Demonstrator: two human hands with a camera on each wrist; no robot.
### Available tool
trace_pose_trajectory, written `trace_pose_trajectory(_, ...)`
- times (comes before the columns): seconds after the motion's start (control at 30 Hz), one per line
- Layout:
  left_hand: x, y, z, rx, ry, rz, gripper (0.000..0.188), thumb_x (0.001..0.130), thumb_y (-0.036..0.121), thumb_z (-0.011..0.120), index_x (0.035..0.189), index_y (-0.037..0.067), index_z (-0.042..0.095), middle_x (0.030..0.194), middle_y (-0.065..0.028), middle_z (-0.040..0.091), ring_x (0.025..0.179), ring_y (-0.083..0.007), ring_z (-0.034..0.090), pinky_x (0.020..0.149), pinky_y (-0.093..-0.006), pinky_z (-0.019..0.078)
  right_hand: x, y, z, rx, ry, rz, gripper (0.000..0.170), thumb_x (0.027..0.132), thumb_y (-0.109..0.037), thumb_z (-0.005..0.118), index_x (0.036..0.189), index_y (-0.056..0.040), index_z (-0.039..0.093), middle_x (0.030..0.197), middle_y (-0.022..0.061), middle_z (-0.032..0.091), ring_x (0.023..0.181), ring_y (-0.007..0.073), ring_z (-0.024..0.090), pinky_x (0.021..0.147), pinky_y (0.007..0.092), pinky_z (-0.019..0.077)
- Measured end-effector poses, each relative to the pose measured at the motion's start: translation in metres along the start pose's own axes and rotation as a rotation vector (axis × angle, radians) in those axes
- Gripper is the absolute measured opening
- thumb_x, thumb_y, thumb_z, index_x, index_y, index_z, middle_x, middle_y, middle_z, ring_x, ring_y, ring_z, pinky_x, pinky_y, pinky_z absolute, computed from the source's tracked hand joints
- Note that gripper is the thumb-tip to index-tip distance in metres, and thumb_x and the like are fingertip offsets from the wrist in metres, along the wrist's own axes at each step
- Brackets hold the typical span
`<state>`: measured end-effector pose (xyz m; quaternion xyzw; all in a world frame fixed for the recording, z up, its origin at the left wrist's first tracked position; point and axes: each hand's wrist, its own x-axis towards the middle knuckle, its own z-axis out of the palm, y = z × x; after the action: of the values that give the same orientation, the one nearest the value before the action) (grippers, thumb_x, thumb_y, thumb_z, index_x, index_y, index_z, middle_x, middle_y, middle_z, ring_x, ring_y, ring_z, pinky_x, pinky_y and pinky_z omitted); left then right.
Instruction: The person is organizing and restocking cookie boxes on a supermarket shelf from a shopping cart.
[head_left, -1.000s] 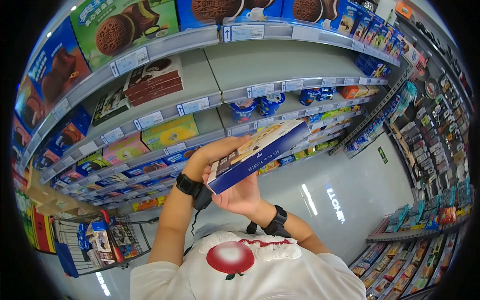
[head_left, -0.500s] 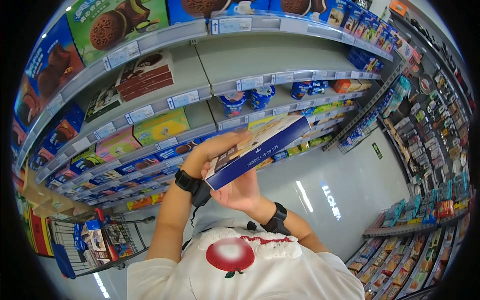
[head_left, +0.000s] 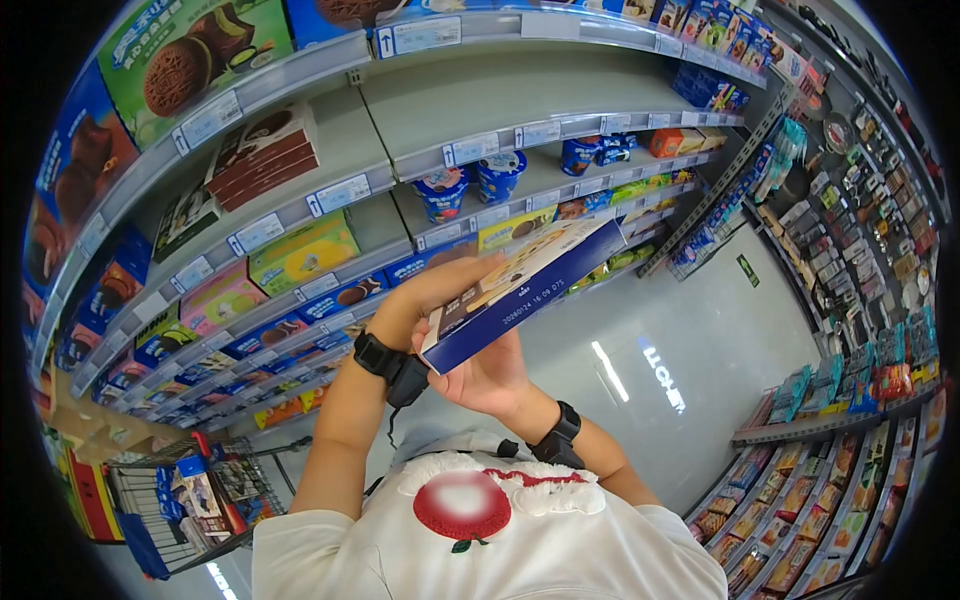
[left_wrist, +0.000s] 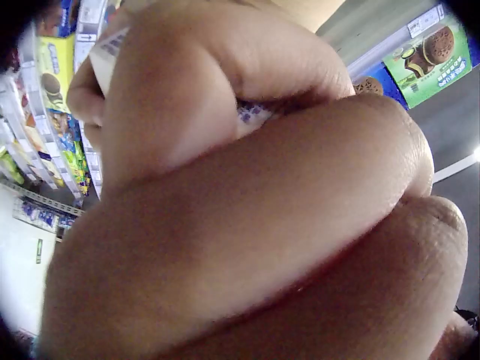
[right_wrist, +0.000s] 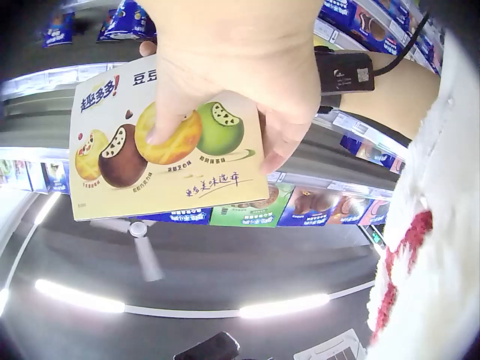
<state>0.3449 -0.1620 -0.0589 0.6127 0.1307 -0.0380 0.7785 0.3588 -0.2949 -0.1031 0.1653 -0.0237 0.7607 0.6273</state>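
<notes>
A flat biscuit box (head_left: 525, 305) is held in mid-air before the shelf (head_left: 520, 90), gripped by the left hand (head_left: 440, 288) at its left end and by the right hand (head_left: 488, 375) from below; each grip is filled by the box. In the head view its long axis is slanted from lower left to upper right, and a narrow blue side, stamped with a date code, is turned toward the wearer. In the right wrist view a cream face with four round biscuits is shown instead, crossed by a thumb. By the left wrist camera, mostly curled fingers are seen. A shopping cart (head_left: 142, 545) is seen at lower left in the head view alone.
</notes>
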Motion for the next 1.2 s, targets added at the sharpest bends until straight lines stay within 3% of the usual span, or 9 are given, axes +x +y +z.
trace_pose_trajectory(0.23, -0.004, 0.000, 0.008, -0.036, 0.036, -0.078, 0.034, 0.094, 0.031, 0.048, 0.102, 0.000, 0.058, 0.081, -0.0012, 0.062, 0.064, -0.0012, 0.054, 0.057, -0.0160, 0.0464, -0.004, 0.007, -0.002, -0.015, 0.031, -0.039, 0.061, 0.079, -0.047, 0.061, 0.122, -0.0053, 0.049, 0.124, 0.0119, 0.051, 0.120, 0.0269, 0.046, 0.096, 0.0409, 0.0420)
trace_pose_trajectory(0.33, -0.001, -0.002, 0.002, 0.094, -0.062, -0.027, 0.046, 0.093, 0.037, 0.048, 0.117, -0.002, 0.051, 0.104, -0.0084, 0.060, 0.089, -0.0086, 0.055, 0.079, -0.0232, 0.0460, -0.006, 0.006, -0.001, -0.032, 0.064, -0.035, 0.059, 0.080, -0.044, 0.060, 0.121, -0.0039, 0.049, 0.120, 0.0130, 0.053, 0.115, 0.0285, 0.050, 0.095, 0.0404, 0.0414)
trace_pose_trajectory(0.43, 0.006, -0.009, -0.011, 0.144, 0.018, 0.219, 0.047, 0.095, 0.037, 0.044, 0.123, -0.001, 0.048, 0.110, -0.0067, 0.057, 0.096, -0.0084, 0.051, 0.087, -0.0237, 0.0414, -0.009, -0.002, -0.004, -0.234, 0.073, -0.037, 0.055, 0.080, -0.043, 0.060, 0.118, -0.0038, 0.050, 0.113, 0.0136, 0.056, 0.107, 0.0292, 0.053, 0.093, 0.0406, 0.0415)
trace_pose_trajectory(0.47, 0.001, -0.010, -0.013, 0.096, 0.043, 0.267, 0.048, 0.097, 0.035, 0.039, 0.130, 0.000, 0.041, 0.119, -0.0073, 0.053, 0.106, -0.0119, 0.047, 0.095, -0.0258, 0.0359, -0.012, -0.005, 0.002, -0.355, 0.186, -0.042, 0.049, 0.081, -0.042, 0.058, 0.111, -0.0042, 0.053, 0.095, 0.0103, 0.056, 0.090, 0.0254, 0.054, 0.086, 0.0392, 0.0420)
trace_pose_trajectory(0.6, -0.009, -0.007, -0.020, 0.394, 0.109, 0.584, 0.048, 0.098, 0.024, 0.036, 0.138, 0.001, 0.026, 0.133, -0.0099, 0.040, 0.123, -0.0174, 0.034, 0.102, -0.0296, 0.0285, -0.021, -0.026, 0.004, -0.482, 0.192, -0.087, 0.031, 0.086, -0.037, 0.055, 0.098, -0.0078, 0.055, 0.077, 0.0028, 0.048, 0.073, 0.0158, 0.047, 0.069, 0.0336, 0.0448)
trace_pose_trajectory(0.7, -0.016, -0.002, -0.017, 0.487, 0.076, 0.635, 0.051, 0.097, 0.038, 0.035, 0.137, 0.006, 0.031, 0.136, -0.0090, 0.038, 0.121, -0.0191, 0.040, 0.099, -0.0359, 0.0360, -0.028, -0.043, 0.001, -0.488, 0.102, -0.096, 0.042, 0.088, -0.036, 0.054, 0.117, -0.0056, 0.050, 0.101, 0.0085, 0.059, 0.086, 0.0166, 0.059, 0.074, 0.0317, 0.0512)
trace_pose_trajectory(0.77, -0.019, 0.001, -0.011, 0.498, 0.082, 0.702, 0.040, 0.095, 0.026, 0.044, 0.128, 0.004, 0.043, 0.136, -0.0121, 0.038, 0.122, -0.0221, 0.041, 0.099, -0.0366, 0.0359, -0.030, -0.051, -0.004, -0.524, 0.047, -0.105, 0.053, 0.087, -0.038, 0.057, 0.126, -0.0042, 0.045, 0.115, 0.0113, 0.059, 0.095, 0.0163, 0.063, 0.076, 0.0300, 0.0540)
trace_pose_trajectory(0.97, -0.020, -0.006, -0.010, 0.566, 0.076, 0.780, 0.042, 0.088, 0.016, 0.055, 0.127, 0.004, 0.044, 0.135, -0.0130, 0.038, 0.124, -0.0244, 0.038, 0.102, -0.0406, 0.0328, -0.036, -0.065, 0.000, -0.682, 0.116, -0.120, 0.061, 0.082, -0.028, 0.064, 0.128, 0.0020, 0.038, 0.114, 0.0132, 0.058, 0.095, 0.0175, 0.063, 0.079, 0.0292, 0.0532)
trace_pose_trajectory(1.2, -0.039, -0.001, -0.004, -0.443, -0.182, 0.537, 0.075, 0.086, 0.038, 0.056, 0.142, 0.004, 0.020, 0.147, -0.0118, 0.022, 0.132, -0.0239, 0.030, 0.107, -0.0379, 0.0269, -0.060, -0.084, 0.043, -1.294, 0.513, -0.680, 0.051, 0.077, -0.005, 0.066, 0.122, 0.0042, 0.044, 0.112, 0.0130, 0.059, 0.100, 0.0178, 0.059, 0.088, 0.0310, 0.0473)
